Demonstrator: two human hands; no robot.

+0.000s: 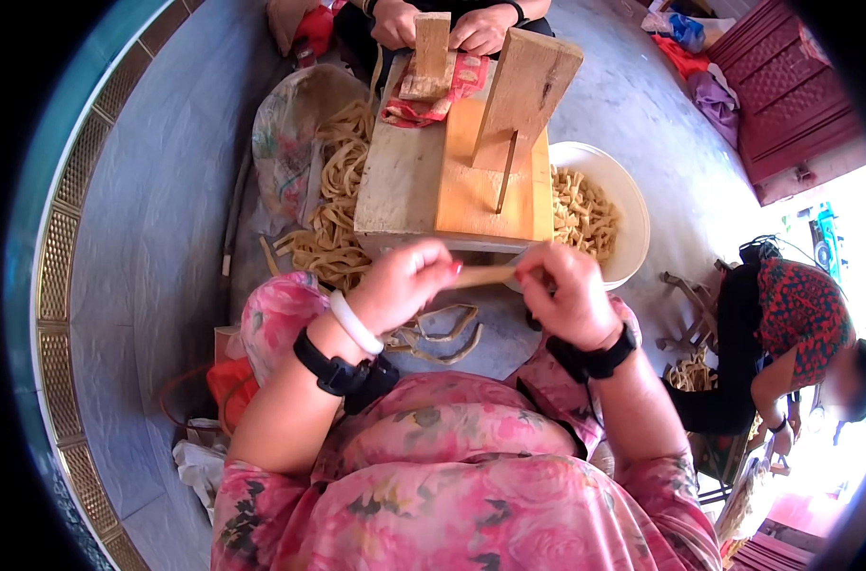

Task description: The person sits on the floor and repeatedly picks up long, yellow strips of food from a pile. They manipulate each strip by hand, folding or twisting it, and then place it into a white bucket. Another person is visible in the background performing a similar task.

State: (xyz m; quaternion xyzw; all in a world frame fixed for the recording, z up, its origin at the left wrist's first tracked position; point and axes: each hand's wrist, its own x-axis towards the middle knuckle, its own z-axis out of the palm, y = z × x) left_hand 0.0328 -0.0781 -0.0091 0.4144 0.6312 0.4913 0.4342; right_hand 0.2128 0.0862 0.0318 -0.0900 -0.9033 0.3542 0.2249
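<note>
Between my two hands a short tan strip [481, 277] is stretched level, just in front of a low wooden bench. My left hand [411, 278] pinches its left end, and my right hand [565, 289] grips its right end. Beyond them, an orange-toned wooden board [461, 193] lies on the bench, with an upright wooden block [529, 93] and a thin slanted rod on it. Long tan strips [344, 171] are heaped left of the bench. At its right, a white tub [636, 221] holds short cut pieces [583, 210].
Across the bench, another person's hands [479, 30] are near a smaller wooden block [433, 53] and a red patterned cloth [469, 78]. A plastic bag [283, 143] lies at the left. Loose strips [447, 342] lie on the floor below my hands. Another person [797, 314] bends over at the right.
</note>
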